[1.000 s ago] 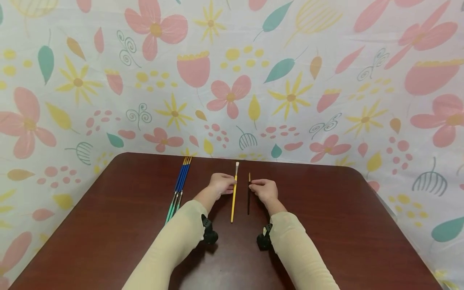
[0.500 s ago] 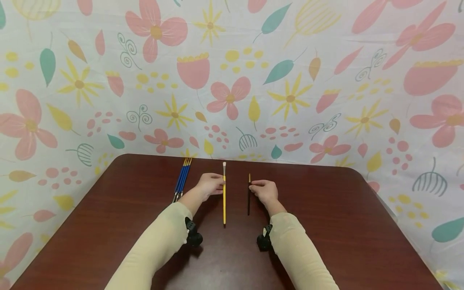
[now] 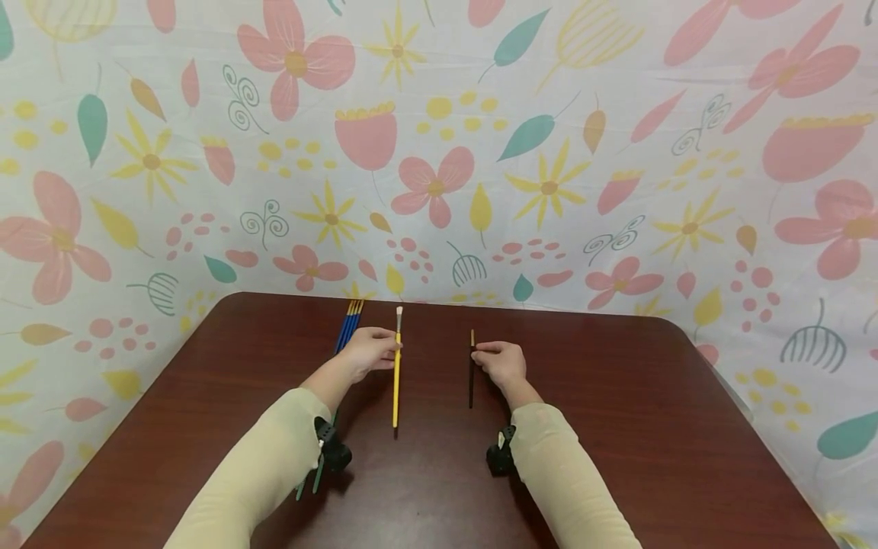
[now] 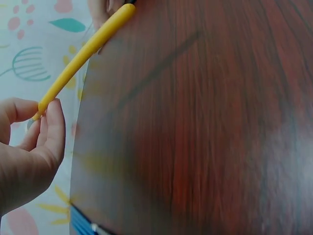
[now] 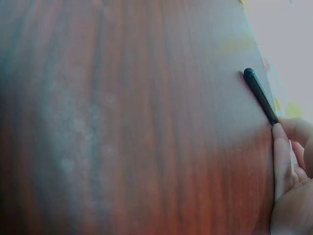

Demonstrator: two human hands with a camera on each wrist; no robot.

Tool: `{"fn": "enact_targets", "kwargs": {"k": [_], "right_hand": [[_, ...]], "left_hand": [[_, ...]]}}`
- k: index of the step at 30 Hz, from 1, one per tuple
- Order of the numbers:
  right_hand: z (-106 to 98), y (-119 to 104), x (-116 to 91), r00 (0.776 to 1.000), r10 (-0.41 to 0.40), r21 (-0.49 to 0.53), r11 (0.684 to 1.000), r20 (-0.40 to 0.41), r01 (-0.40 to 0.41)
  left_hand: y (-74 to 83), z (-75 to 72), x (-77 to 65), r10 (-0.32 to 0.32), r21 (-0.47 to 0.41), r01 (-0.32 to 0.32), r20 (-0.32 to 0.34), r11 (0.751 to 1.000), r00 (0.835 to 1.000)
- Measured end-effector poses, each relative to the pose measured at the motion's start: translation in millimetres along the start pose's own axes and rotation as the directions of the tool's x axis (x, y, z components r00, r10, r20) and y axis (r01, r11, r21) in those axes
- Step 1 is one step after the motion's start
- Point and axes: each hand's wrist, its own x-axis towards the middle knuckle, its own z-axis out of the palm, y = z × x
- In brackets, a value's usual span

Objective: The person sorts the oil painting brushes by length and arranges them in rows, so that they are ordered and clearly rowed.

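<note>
My left hand [image 3: 366,352] pinches a yellow paintbrush [image 3: 395,389] near its ferrule, pale bristles pointing to the back of the table. In the left wrist view the yellow handle [image 4: 80,58] slants up above the tabletop, with its shadow apart from it. My right hand [image 3: 504,361] pinches a shorter black paintbrush [image 3: 471,385] just below its ferrule, tan tip toward the wall. Its black handle [image 5: 260,95] shows in the right wrist view, low by the wood. Several blue-handled paintbrushes [image 3: 347,326] lie at the left, partly hidden behind my left hand and forearm.
The dark wooden table [image 3: 617,427] has rounded back corners and meets a flower-printed cloth [image 3: 439,114] at its far edge. Green brush handles [image 3: 318,474] show beneath my left forearm. Each wrist carries a small black camera [image 3: 501,455].
My left hand has carried the yellow paintbrush leftward, away from the black one and up to the blue brushes, which its arm now covers more. The right hand has stayed in place.
</note>
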Motion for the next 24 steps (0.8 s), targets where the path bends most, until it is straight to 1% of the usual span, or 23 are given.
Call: {"fn": "enact_targets", "kwargs": {"k": [3,8,17,21,24], "right_hand": [[-0.6,0.2,0.1,1.0,0.004,0.004,1.0,-0.001,-0.004],[-1.1,0.8,0.1,1.0,0.016,0.012,1.0,0.001,-0.016],[0.2,1.2,-0.7,1.0,0.017,-0.013,1.0,-0.007,-0.018],[0.7,0.5,-0.4,1.0,0.018,-0.018,1.0,-0.005,-0.018],[0.2,-0.2,0.3,1.0,0.012,-0.022,1.0,-0.003,-0.012]], "left_hand": [[-1.0,-8.6,-2.2,-0.001,0.002,0.001,-0.006,1.0,1.0],[-0.8,-21.4,-5.8,0.012,0.007,-0.012,0.01,1.0,1.0],[2.6,-44.1,-16.8,0.019,0.065,-0.022,0.043,0.998,0.999],[1.3,-57.3,-22.9,0.02,0.082,-0.024,0.053,0.996,0.998],[-0.7,-68.6,-29.2,0.03,0.101,-0.037,0.073,0.994,0.997]]}}
